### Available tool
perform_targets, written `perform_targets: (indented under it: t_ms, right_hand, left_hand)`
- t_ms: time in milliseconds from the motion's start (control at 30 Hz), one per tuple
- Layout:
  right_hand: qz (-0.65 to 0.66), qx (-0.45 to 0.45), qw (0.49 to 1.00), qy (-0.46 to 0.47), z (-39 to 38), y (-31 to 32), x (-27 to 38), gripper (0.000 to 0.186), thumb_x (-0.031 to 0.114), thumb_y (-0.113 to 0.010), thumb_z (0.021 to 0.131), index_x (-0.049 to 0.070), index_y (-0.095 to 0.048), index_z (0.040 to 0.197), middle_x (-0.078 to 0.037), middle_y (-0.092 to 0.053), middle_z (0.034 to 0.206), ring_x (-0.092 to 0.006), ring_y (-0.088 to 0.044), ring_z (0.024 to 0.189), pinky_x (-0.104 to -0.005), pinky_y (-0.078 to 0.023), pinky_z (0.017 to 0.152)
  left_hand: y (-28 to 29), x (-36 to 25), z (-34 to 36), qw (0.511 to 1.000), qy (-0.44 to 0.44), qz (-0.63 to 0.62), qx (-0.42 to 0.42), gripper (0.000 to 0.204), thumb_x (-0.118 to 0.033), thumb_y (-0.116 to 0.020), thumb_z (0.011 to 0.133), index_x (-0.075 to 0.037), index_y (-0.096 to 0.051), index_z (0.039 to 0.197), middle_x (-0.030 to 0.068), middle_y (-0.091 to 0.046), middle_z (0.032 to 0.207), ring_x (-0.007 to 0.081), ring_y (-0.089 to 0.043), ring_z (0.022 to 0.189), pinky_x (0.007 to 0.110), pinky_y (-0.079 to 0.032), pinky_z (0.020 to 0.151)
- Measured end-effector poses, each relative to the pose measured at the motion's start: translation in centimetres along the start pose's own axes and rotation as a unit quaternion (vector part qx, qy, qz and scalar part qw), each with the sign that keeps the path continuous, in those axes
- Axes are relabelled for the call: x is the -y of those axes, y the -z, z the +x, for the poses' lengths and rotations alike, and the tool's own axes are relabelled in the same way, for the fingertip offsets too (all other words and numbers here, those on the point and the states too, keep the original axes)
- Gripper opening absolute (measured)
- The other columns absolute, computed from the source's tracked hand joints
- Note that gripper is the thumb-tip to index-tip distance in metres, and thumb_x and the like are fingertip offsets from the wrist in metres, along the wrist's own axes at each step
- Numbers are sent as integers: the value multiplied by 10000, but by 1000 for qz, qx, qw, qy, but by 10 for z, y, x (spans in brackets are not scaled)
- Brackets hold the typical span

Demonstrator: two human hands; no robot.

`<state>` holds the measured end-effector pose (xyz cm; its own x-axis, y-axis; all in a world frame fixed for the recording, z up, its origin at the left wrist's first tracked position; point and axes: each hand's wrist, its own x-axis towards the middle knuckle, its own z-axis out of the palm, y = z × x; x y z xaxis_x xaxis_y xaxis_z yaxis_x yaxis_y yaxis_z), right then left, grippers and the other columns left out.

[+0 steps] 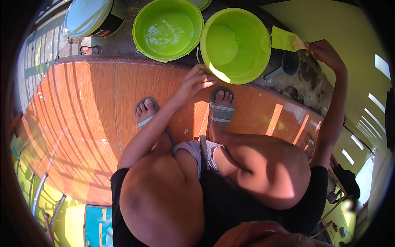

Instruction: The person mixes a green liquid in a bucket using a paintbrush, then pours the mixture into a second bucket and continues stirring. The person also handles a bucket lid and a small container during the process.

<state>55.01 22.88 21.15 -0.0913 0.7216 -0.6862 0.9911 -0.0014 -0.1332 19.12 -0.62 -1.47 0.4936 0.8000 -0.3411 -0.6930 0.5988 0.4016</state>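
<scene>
My right hand (pixel 319 53) grips a paintbrush (pixel 284 40) coated in bright green, held beside the right rim of a green bucket (pixel 236 43). My left hand (pixel 197 80) has its bent fingers on the lower-left edge of that bucket, by its pale handle; their exact grip is partly hidden. A wide green tub (pixel 166 31) with pale liquid or smears inside stands left of the bucket. Under the brush, a dark plastic dipper (pixel 288 61) rests on the rough concrete ledge.
A lidded pail (pixel 90 16) stands at upper left, near broken brick. Orange tiles (pixel 86 107) lie around my sandalled feet, striped by shadows. A yellow-green wall (pixel 345 103) curves up on the right. Metal tubes (pixel 39 193) and a blue panel (pixel 98 224) are at lower left.
</scene>
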Motion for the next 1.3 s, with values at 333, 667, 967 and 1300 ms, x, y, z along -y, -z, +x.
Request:
perform_targets:
  t_ms: [333,667,967,1300]
  right_hand:
    - [11,-110,975,190,15,-63,29,315,289,-664,944,12,-708,1086,-76,-689,863,-174,-610,760,-322,-497,716]
    - [-25,-111,984,140,8,-45,14,259,194,-674,923,-11,-695,1078,-101,-680,937,-208,-638,823,-340,-501,781]
    - [-21,-166,975,148,-18,-17,-23,245,187,-673,923,-11,-699,1064,-99,-666,879,-170,-609,792,-308,-478,748]
    - [277,-37,930,240,17,-81,-44,359,239,-481,1041,-60,-607,1193,-143,-657,1066,-200,-619,971,-332,-478,893]
  left_hand:
    - [9,5,7,1000,-7,4,4,344,-113,-465,960,-24,-458,1292,121,-518,1299,296,-555,1256,396,-453,1049]
    - [14,11,12,996,-26,-66,55,348,-188,-496,962,-52,-464,1281,164,-522,1391,348,-523,1285,474,-389,1103]
    - [5,-4,4,998,-7,55,5,285,-160,-474,999,-40,-485,1258,113,-562,1277,260,-555,1267,392,-447,1058]
    - [38,-34,-70,865,-127,480,-67,355,-288,-462,1055,8,-648,1118,129,-707,1015,218,-671,990,356,-502,912]
